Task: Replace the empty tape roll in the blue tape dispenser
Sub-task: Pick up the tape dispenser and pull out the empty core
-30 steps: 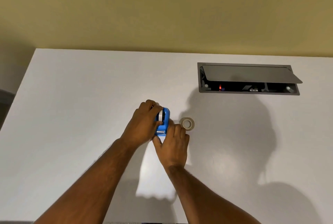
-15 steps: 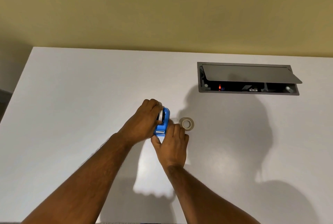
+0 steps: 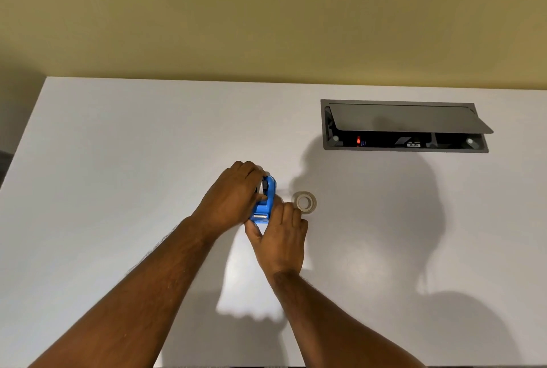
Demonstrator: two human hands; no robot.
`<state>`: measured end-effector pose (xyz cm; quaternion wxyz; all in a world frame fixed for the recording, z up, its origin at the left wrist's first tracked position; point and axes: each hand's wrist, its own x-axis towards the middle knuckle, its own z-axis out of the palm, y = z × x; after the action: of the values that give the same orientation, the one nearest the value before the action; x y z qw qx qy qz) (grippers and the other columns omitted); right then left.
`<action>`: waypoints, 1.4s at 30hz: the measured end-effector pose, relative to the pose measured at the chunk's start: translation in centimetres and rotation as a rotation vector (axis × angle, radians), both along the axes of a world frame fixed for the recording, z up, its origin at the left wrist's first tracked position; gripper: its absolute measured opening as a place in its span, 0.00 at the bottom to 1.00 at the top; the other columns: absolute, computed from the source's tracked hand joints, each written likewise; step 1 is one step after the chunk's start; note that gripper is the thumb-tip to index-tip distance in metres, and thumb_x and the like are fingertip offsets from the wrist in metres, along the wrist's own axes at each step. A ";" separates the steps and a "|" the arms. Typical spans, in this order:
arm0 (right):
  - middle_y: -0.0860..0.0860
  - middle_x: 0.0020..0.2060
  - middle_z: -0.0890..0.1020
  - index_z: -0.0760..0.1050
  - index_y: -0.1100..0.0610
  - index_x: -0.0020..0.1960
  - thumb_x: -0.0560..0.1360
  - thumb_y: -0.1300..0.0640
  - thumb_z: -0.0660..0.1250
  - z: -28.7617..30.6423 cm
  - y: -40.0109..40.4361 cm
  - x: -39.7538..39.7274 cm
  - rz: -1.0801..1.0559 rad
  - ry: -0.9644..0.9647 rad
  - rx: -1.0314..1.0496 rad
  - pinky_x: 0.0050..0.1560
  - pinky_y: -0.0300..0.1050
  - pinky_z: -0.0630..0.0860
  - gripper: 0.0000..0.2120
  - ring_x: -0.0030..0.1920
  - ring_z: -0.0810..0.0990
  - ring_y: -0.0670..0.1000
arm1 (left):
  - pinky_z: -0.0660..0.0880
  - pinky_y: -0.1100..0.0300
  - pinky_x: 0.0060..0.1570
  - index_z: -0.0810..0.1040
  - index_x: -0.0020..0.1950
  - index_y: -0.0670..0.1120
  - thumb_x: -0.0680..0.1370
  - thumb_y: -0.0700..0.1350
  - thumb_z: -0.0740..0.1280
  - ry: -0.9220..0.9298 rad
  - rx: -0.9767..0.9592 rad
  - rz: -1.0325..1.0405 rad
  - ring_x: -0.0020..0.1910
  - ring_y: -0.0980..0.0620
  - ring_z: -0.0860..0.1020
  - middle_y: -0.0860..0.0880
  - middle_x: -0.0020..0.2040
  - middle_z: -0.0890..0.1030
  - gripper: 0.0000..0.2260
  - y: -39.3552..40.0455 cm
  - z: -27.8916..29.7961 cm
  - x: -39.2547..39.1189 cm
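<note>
The right hand [image 3: 279, 239] steadies the blue tape dispenser [image 3: 264, 200] from its near end, so the left hand [image 3: 233, 197] pinches inside it; the new tape roll [image 3: 304, 202] waits just beyond the right fingers.

The blue tape dispenser [image 3: 264, 201] looks like smooth, slightly glossy plastic, with a small bright metal roller near its front end. The tape roll [image 3: 305, 202] beside it is translucent, shiny film on a pale core. The surface [image 3: 118, 160] is a smooth white laminate with a soft sheen. The recessed cable box [image 3: 405, 126] has a matt grey, metal-looking lid and frame.
</note>
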<state>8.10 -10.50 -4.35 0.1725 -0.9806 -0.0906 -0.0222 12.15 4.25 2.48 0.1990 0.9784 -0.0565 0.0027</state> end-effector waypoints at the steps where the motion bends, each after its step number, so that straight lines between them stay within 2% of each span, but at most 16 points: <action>1: 0.52 0.48 0.77 0.70 0.55 0.65 0.73 0.31 0.63 0.0 0.0 0.0 -0.001 0.004 -0.002 0.49 0.47 0.77 0.32 0.48 0.77 0.51 | 0.76 0.52 0.49 0.81 0.61 0.41 0.74 0.44 0.76 0.001 -0.004 0.004 0.49 0.42 0.81 0.43 0.53 0.85 0.17 0.0 0.2 0.1; 7: 0.52 0.48 0.78 0.70 0.55 0.65 0.73 0.33 0.64 0.2 0.0 0.0 -0.004 0.009 0.012 0.51 0.47 0.77 0.31 0.49 0.77 0.51 | 0.76 0.50 0.58 0.79 0.67 0.44 0.78 0.46 0.72 0.043 -0.073 0.051 0.56 0.44 0.81 0.46 0.58 0.84 0.18 -0.4 0.8 -0.4; 11: 0.52 0.49 0.78 0.70 0.55 0.64 0.71 0.34 0.69 0.3 0.0 0.1 0.008 0.031 -0.019 0.51 0.48 0.77 0.32 0.49 0.78 0.52 | 0.70 0.55 0.66 0.77 0.71 0.46 0.79 0.45 0.71 0.078 -0.259 0.228 0.64 0.46 0.77 0.47 0.66 0.81 0.20 -1.1 0.7 -1.6; 13: 0.52 0.50 0.78 0.71 0.55 0.66 0.69 0.33 0.71 0.5 -0.1 0.1 0.009 0.059 -0.013 0.52 0.47 0.78 0.35 0.50 0.78 0.51 | 0.68 0.60 0.65 0.76 0.71 0.50 0.79 0.46 0.71 0.088 -0.354 0.341 0.64 0.51 0.76 0.51 0.67 0.79 0.20 -1.5 0.7 -2.1; 16: 0.51 0.49 0.79 0.71 0.54 0.66 0.69 0.33 0.72 1.2 -0.2 0.1 0.007 0.096 0.057 0.53 0.47 0.77 0.35 0.50 0.78 0.50 | 0.72 0.65 0.60 0.76 0.68 0.55 0.78 0.46 0.73 0.093 -0.483 0.422 0.56 0.60 0.77 0.59 0.61 0.78 0.20 -1.8 1.1 -2.8; 19: 0.49 0.51 0.80 0.72 0.53 0.66 0.70 0.34 0.72 2.0 -0.5 0.5 0.023 0.173 0.187 0.54 0.44 0.75 0.33 0.52 0.78 0.49 | 0.76 0.69 0.56 0.78 0.65 0.57 0.75 0.45 0.76 0.094 -0.579 0.453 0.54 0.62 0.79 0.63 0.57 0.79 0.20 -1.6 1.8 -3.4; 22: 0.49 0.54 0.80 0.72 0.53 0.68 0.71 0.44 0.77 2.8 -1.5 0.8 0.092 0.245 0.315 0.56 0.45 0.76 0.30 0.54 0.79 0.49 | 0.79 0.63 0.54 0.79 0.62 0.58 0.74 0.44 0.77 0.079 -0.626 0.469 0.54 0.55 0.81 0.59 0.56 0.81 0.19 -1.5 2.3 -4.0; 25: 0.52 0.60 0.78 0.69 0.55 0.72 0.77 0.55 0.73 4.3 -2.4 1.4 0.044 0.378 0.458 0.58 0.48 0.80 0.26 0.57 0.78 0.49 | 0.81 0.59 0.55 0.79 0.61 0.59 0.73 0.42 0.77 0.058 -0.628 0.466 0.53 0.55 0.81 0.59 0.55 0.80 0.20 -1.7 2.8 -4.6; 28: 0.42 0.55 0.77 0.73 0.52 0.67 0.79 0.60 0.68 6.6 -2.6 1.9 -0.034 0.400 0.630 0.55 0.48 0.81 0.18 0.53 0.79 0.47 | 0.81 0.56 0.55 0.80 0.62 0.55 0.73 0.41 0.78 0.058 -0.622 0.485 0.52 0.53 0.81 0.56 0.54 0.81 0.19 -2.0 3.2 -5.3; 30: 0.36 0.51 0.73 0.74 0.47 0.62 0.78 0.61 0.67 8.4 -2.2 2.1 -0.053 0.406 0.740 0.51 0.39 0.79 0.15 0.51 0.79 0.43 | 0.81 0.55 0.55 0.81 0.63 0.52 0.73 0.42 0.78 0.057 -0.614 0.499 0.52 0.53 0.81 0.54 0.54 0.81 0.19 -2.5 3.5 -5.8; 31: 0.35 0.51 0.74 0.73 0.44 0.60 0.78 0.60 0.67 9.3 -1.9 2.2 -0.060 0.420 0.783 0.49 0.34 0.77 0.15 0.51 0.79 0.41 | 0.81 0.55 0.54 0.82 0.62 0.52 0.73 0.42 0.78 0.049 -0.614 0.498 0.51 0.54 0.81 0.54 0.53 0.81 0.18 -2.7 3.7 -5.9; 33: 0.38 0.51 0.77 0.75 0.43 0.57 0.77 0.58 0.68 10.6 -1.3 2.2 -0.069 0.466 0.852 0.46 0.29 0.75 0.13 0.51 0.79 0.38 | 0.81 0.56 0.53 0.82 0.61 0.52 0.74 0.43 0.77 0.023 -0.615 0.478 0.51 0.54 0.80 0.54 0.52 0.82 0.17 -3.1 4.1 -6.2; 37: 0.46 0.48 0.82 0.81 0.51 0.53 0.77 0.56 0.71 11.3 -1.1 2.4 -0.059 0.460 0.787 0.46 0.35 0.77 0.06 0.47 0.81 0.44 | 0.81 0.54 0.53 0.83 0.61 0.52 0.74 0.43 0.77 -0.004 -0.601 0.437 0.50 0.53 0.81 0.53 0.51 0.82 0.16 -3.6 4.7 -6.5; 42: 0.46 0.45 0.84 0.83 0.48 0.51 0.77 0.54 0.69 11.0 -1.2 2.1 -0.047 0.444 0.678 0.46 0.36 0.76 0.06 0.45 0.81 0.44 | 0.81 0.50 0.51 0.84 0.59 0.52 0.74 0.43 0.77 0.007 -0.590 0.445 0.48 0.51 0.81 0.51 0.49 0.83 0.15 -3.6 4.2 -6.8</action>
<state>10.25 -11.69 6.62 0.5009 -0.8509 -0.0163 0.1576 5.30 0.67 6.65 0.4673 0.8672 0.1615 0.0589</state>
